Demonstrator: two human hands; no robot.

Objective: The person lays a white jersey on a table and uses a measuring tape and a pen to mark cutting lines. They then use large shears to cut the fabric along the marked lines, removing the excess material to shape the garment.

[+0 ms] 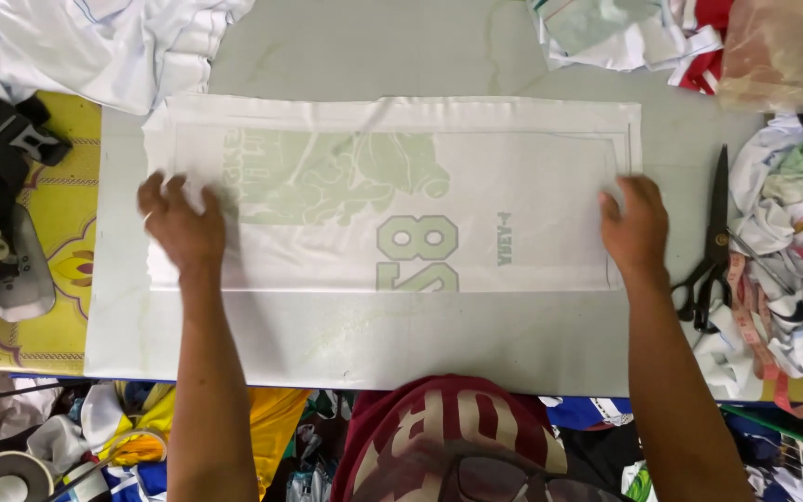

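Observation:
A white fabric panel [513, 177] with a pale green printed design lies flat on a larger white sheet [374, 344] on the table. My left hand [181, 223] presses flat on the panel's left edge, fingers spread. On the panel's right edge rests my right hand [636, 228], palm down, fingers together. Neither hand grips anything. A dark red cap [439, 428] shows at the bottom centre, below the sheet's near edge.
Black scissors [713, 242] lie just right of my right hand. Piles of white and coloured fabric [792, 232] sit at the right, top right and top left. A yellow patterned mat [58, 214] with black straps and a grey tool is at the left. Tape rolls [6, 474] sit at bottom left.

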